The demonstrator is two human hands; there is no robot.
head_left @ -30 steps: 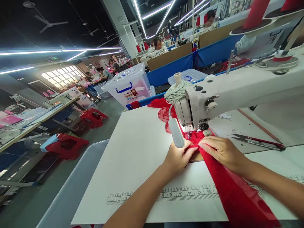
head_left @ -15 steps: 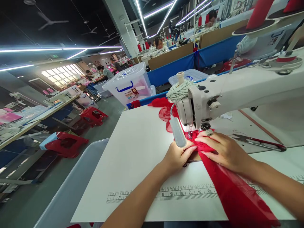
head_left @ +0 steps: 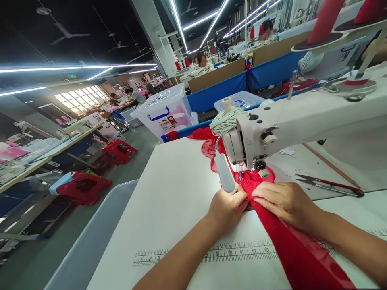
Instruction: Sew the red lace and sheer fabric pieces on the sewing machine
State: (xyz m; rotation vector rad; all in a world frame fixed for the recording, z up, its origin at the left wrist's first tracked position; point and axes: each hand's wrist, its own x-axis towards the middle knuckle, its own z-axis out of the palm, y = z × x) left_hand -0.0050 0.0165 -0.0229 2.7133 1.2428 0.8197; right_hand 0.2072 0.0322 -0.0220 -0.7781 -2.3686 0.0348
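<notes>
Red sheer fabric (head_left: 290, 245) runs from the table's front edge up under the needle of a white sewing machine (head_left: 314, 108). Gathered lace-like red cloth lies around the presser foot (head_left: 241, 175), and more red cloth spreads behind it. My left hand (head_left: 228, 205) pinches the fabric's left edge just in front of the foot, partly below the grey lamp (head_left: 226, 173). Close beside it, my right hand (head_left: 282, 201) is closed on the same fabric, fingertips almost meeting the left ones.
Thread snips (head_left: 331, 186) lie right of my right hand, near a brown stick (head_left: 331, 164). A printed ruler (head_left: 229, 253) crosses the white table (head_left: 169, 193). A clear lidded box (head_left: 166, 108) stands beyond the table, and a grey bin (head_left: 99, 229) sits at its left. Co-workers sit farther back.
My right hand has drawn back slightly from the needle, and its fingers have closed in beside the left hand. More gathered red cloth now shows by the foot.
</notes>
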